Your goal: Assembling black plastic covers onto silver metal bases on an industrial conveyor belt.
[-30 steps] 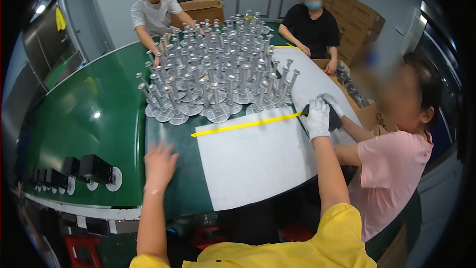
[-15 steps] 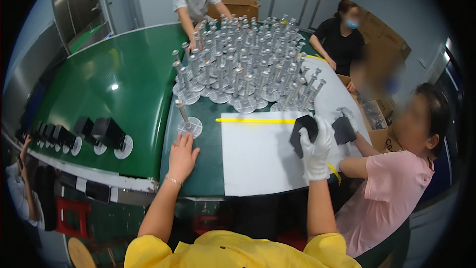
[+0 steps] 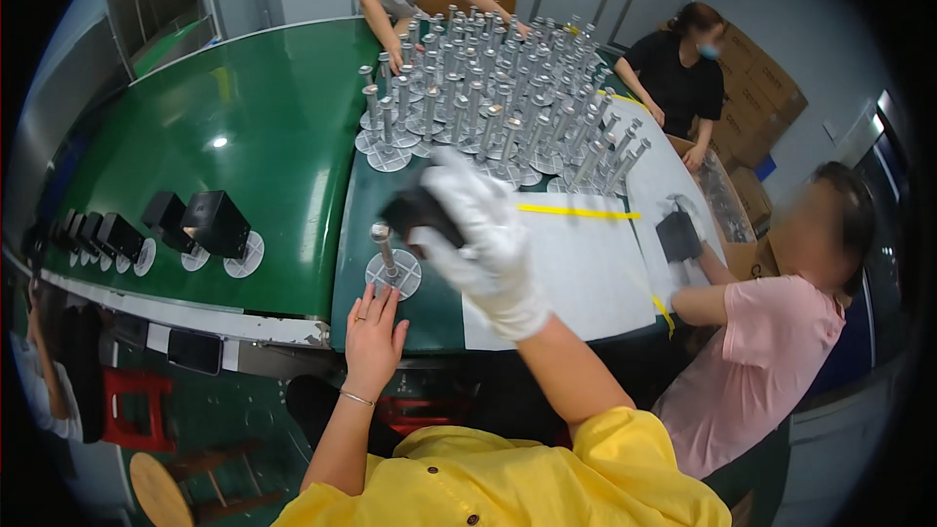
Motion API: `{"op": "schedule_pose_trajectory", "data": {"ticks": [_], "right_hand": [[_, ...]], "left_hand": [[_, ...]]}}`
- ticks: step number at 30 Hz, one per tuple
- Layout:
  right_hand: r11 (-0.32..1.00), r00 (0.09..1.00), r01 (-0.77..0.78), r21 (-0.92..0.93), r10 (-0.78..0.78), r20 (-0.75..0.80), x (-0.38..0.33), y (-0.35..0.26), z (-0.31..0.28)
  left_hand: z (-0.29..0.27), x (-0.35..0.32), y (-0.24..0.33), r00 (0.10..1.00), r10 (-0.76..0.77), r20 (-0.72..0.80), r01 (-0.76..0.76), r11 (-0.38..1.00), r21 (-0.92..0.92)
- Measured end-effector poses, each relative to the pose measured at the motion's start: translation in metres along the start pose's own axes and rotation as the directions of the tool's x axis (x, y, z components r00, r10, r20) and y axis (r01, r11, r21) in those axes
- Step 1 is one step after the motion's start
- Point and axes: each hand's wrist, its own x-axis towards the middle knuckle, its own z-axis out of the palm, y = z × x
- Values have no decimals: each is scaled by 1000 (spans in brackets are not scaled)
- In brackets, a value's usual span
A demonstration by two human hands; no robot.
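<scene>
My left hand (image 3: 375, 340) rests with its bare fingers stretched out at the near edge of a round, ribbed, light grey base (image 3: 408, 280). A metal post (image 3: 385, 252) stands upright from that base. In a white glove, my right hand (image 3: 493, 249) grips a black box-shaped cover (image 3: 422, 207), somewhat blurred by motion. The cover hangs tilted beside the post, just right of its top. Whether the two touch, I cannot tell. The glove hides part of the cover.
Many similar stands (image 3: 488, 107) crowd the far table. Black boxes on round bases (image 3: 217, 224) line the green surface (image 3: 244, 127) at left. A white sheet (image 3: 576, 278) with yellow tape lies at right. There a person in pink (image 3: 756, 361) holds a dark piece (image 3: 677, 236).
My right hand has swung left from over the white sheet, carrying the black cover to the post. My left hand stays at the base. The view has shifted slightly.
</scene>
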Motion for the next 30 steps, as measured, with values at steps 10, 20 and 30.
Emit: {"op": "schedule_pose_trajectory", "data": {"ticks": [10, 20, 30], "right_hand": [[989, 938, -146, -3, 139, 317, -51, 15, 73], [817, 883, -446, -365, 467, -34, -73, 132, -102], [524, 813, -169, -835, 553, 183, -215, 314, -402]], "left_hand": [[9, 14, 5, 998, -22, 53, 20, 999, 46], [26, 40, -27, 992, -100, 78, 93, 991, 92], [-30, 76, -143, 886, -463, 24, 456, 879, 139]]}}
